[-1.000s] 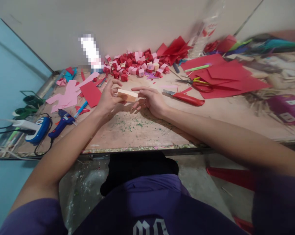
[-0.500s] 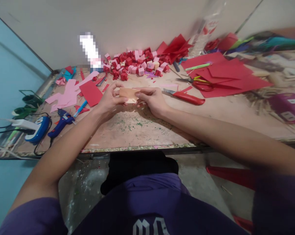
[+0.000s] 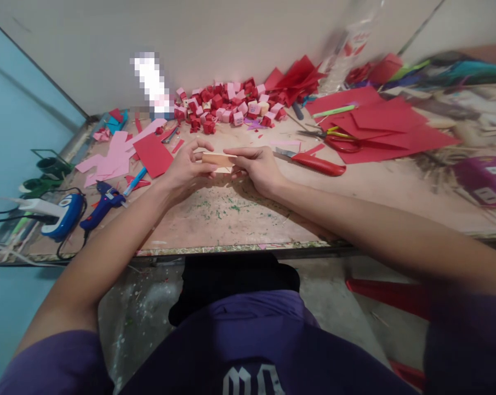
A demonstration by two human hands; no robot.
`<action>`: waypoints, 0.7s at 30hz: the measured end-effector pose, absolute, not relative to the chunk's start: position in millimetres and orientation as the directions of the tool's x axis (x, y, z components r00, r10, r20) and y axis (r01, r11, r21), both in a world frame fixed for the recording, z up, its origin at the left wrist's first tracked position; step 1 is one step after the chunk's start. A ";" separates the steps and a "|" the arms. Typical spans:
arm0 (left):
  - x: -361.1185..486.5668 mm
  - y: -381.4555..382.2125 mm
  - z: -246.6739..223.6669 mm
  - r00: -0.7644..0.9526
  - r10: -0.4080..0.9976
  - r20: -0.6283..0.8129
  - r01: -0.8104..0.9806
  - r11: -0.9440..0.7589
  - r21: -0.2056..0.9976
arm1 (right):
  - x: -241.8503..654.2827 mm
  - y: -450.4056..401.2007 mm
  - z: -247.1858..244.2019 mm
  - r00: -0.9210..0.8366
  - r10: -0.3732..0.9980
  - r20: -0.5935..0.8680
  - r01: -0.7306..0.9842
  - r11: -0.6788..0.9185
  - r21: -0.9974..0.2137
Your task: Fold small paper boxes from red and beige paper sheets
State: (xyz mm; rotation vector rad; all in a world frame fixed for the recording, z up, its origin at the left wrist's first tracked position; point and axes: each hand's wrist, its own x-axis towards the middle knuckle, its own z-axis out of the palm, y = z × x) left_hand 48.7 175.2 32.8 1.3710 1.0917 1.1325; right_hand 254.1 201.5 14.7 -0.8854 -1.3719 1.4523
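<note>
Between my two hands is a small folded piece of cream-orange paper (image 3: 217, 160), held just above the table. My left hand (image 3: 189, 164) pinches its left end between thumb and fingers. At the other end my right hand (image 3: 257, 166) grips it, thumb in front and fingers behind. A red sheet of paper (image 3: 153, 152) lies left of my left hand, beside pink paper cutouts (image 3: 115, 155). Close to the right hand rests a red-handled utility knife (image 3: 318, 163). Behind both hands sits a heap of small red and pink paper boxes (image 3: 231, 104).
Yellow and red scissors (image 3: 330, 137) lie by red paper sheets (image 3: 389, 123) on the right. At left are a blue glue gun (image 3: 103, 206) and a power strip (image 3: 64, 216) with cables. A plastic bottle (image 3: 352, 49) stands at the back, and a purple box (image 3: 486, 181) far right.
The upper part of the paper has tipped or folded down, so its orange face looks narrower and a pale edge shows on top. Both hands stay nearly in place.
</note>
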 end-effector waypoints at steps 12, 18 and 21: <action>49.3 178.0 32.6 0.097 0.995 0.020 0.035 -0.023 0.999 | 250.7 195.6 19.6 -0.295 0.948 0.116 -0.076 0.097 -0.992; 48.9 180.3 30.1 0.026 0.991 0.128 0.110 -0.130 0.985 | 252.6 192.7 22.7 -0.392 0.917 0.071 -0.133 0.020 -0.991; 49.3 183.3 28.9 0.014 0.981 0.193 0.152 -0.193 0.969 | 253.1 194.4 22.7 -0.431 0.900 0.071 -0.150 0.006 -0.989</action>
